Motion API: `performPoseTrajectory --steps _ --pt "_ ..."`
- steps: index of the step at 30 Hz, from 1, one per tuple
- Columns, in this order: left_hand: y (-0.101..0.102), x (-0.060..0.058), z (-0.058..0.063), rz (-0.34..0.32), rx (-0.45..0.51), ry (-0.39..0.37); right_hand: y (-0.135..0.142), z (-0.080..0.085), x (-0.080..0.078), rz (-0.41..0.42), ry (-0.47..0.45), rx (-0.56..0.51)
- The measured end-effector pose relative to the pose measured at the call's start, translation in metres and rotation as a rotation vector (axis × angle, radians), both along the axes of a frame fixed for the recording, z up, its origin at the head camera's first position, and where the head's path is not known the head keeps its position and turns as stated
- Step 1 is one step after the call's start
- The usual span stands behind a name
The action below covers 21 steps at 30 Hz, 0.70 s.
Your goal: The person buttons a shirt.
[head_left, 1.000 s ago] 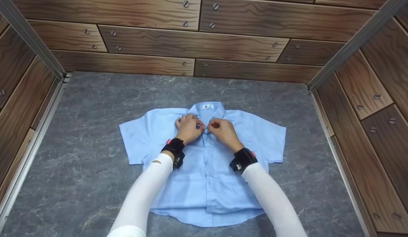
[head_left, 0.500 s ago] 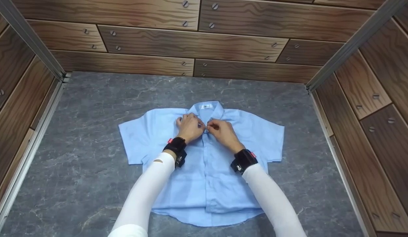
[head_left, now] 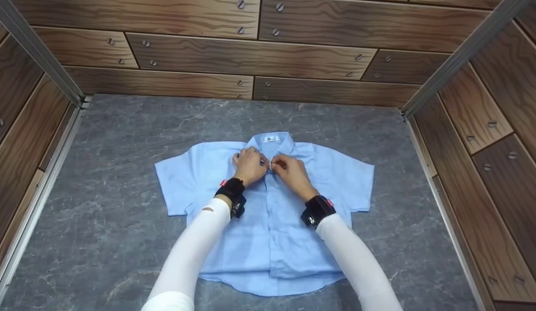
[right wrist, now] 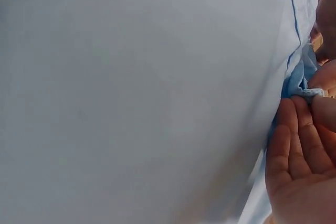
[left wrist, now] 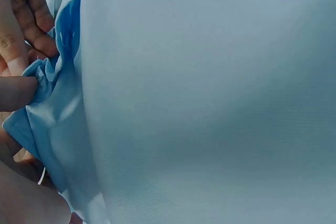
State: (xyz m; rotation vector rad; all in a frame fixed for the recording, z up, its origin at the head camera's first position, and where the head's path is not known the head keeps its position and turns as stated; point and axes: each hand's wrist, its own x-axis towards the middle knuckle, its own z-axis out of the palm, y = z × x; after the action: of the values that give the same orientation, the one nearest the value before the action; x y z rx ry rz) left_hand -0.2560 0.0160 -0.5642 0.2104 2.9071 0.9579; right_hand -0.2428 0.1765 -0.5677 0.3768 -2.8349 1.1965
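A light blue short-sleeved shirt [head_left: 233, 242] lies flat, front up, with its collar [head_left: 287, 142] at the far side. My left hand [head_left: 250, 166] pinches the front edge just below the collar, on the left of the opening. From the other side my right hand [head_left: 291, 172] pinches the same spot, fingertips meeting the left hand's. Close up in the left wrist view, the bunched placket [left wrist: 44, 80] sits between thumb and fingers. In the right wrist view a folded edge [right wrist: 310, 92] is held at the fingertips. Any button there is hidden by the fingers.
The grey marbled tabletop [head_left: 121, 129] spreads around the shirt. Wood-patterned panels [head_left: 250, 56] stand at the back and both sides, with metal rails [head_left: 39, 52] at the corners. The lower placket [head_left: 272, 242] runs down the middle to the hem.
Both hands stay at the neck opening, with only slight shifts of the fingertips, which now sit close together. The shirt lies as before.
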Motion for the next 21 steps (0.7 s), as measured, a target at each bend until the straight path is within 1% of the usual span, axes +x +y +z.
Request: performPoseTrajectory --steps 4,7,9,15,17,21 --pt "-0.0019 -0.001 0.0013 0.014 0.006 -0.019 -0.0006 -0.0004 0.0004 0.019 -0.033 -0.04" --pt "-0.0032 -0.0011 0.0022 0.027 0.028 -0.025 -0.0008 0.0007 0.0007 0.032 -0.07 -0.06" --pt "-0.0033 -0.0009 0.0024 0.026 0.05 -0.026 -0.0005 0.0014 0.0006 0.031 -0.075 -0.056" --pt "-0.0029 0.001 0.0007 0.009 0.076 -0.017 -0.0002 0.0013 0.0004 -0.007 -0.002 0.009" --pt "-0.003 0.0016 0.0002 0.008 0.068 -0.012 -0.0006 0.0008 0.0013 -0.001 0.032 0.033" --pt "-0.003 0.0016 -0.0002 0.008 0.046 -0.011 -0.0008 0.0008 0.0034 0.042 0.095 0.089"
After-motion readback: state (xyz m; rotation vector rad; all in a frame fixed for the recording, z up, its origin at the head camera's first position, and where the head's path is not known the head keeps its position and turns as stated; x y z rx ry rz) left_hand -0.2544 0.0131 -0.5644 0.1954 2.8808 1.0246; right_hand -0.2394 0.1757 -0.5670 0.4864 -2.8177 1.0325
